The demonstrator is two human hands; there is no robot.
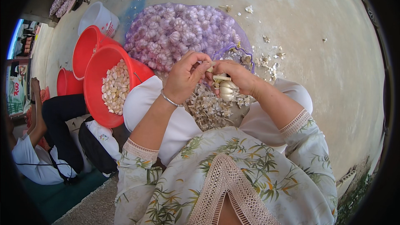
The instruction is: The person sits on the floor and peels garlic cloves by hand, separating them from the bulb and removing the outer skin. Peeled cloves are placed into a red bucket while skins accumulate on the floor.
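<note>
My right hand point(239, 74) holds a partly broken white garlic bulb point(228, 90) under its curled fingers. A flat pale piece point(222, 77) lies against the bulb; whether it is stem, skin or a tool is unclear. My left hand point(187, 72), with a silver bangle at the wrist, pinches a small pale piece of garlic point(211, 66) between thumb and forefinger. The fingertips of both hands meet there. Beyond them lies a purple mesh sack point(184, 31) full of garlic bulbs, its mouth towards me. Dry garlic skins point(212, 106) are heaped between my knees.
A red bucket point(93, 97) of loose garlic cloves point(115, 87) leans by my left knee. Two more red buckets point(82, 53) and a white bucket point(93, 17) stand beyond. At left sits another person point(40, 162). Garlic scraps point(265, 59) litter the concrete floor point(331, 78).
</note>
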